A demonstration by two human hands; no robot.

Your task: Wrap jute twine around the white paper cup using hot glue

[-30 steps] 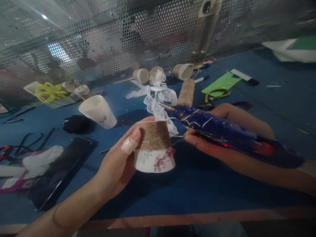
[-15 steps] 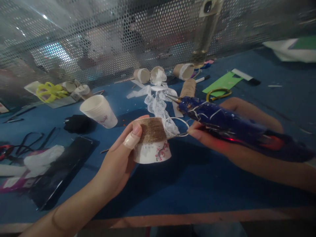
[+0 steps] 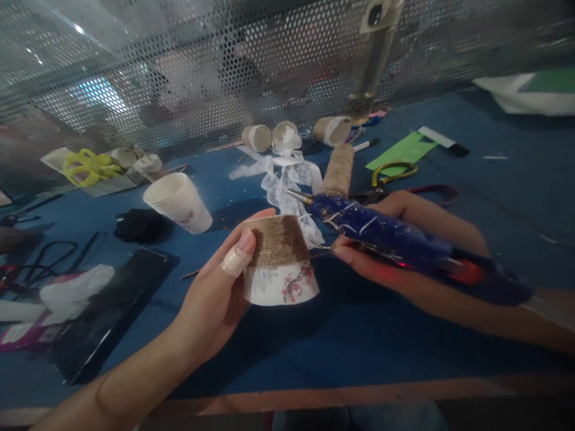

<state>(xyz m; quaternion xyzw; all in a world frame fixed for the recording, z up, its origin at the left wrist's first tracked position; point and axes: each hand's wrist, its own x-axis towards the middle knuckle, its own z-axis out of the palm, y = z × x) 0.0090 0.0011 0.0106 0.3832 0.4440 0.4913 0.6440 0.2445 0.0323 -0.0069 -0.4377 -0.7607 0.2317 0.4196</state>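
Note:
My left hand (image 3: 220, 281) grips a paper cup (image 3: 281, 286) turned upside down, thumb in front and fingers behind it. Brown twine (image 3: 276, 242) is wound round the cup's upper part; below it the white paper carries a red blossom print. A bandage wraps my left thumb. In my right hand (image 3: 404, 263) lies a blue hot glue gun (image 3: 381, 230), its metal nozzle pointing left, above and just right of the cup. A strand of twine runs from the cup's right side to my right thumb and fingertips.
Stacked paper cups (image 3: 179, 203) lean at the left. Behind are white lace (image 3: 287, 185), a twine roll (image 3: 339, 170), twine-wrapped cups (image 3: 331, 130), yellow-handled scissors (image 3: 395, 170) and green paper (image 3: 402, 149). A black phone-like slab (image 3: 114, 311) lies left. A perforated metal screen (image 3: 202, 78) borders the back.
My right hand has moved left and slightly down with the glue gun, its nozzle nearer the cup. The looped twine strand beside the cup now looks straighter. The cup has shifted slightly.

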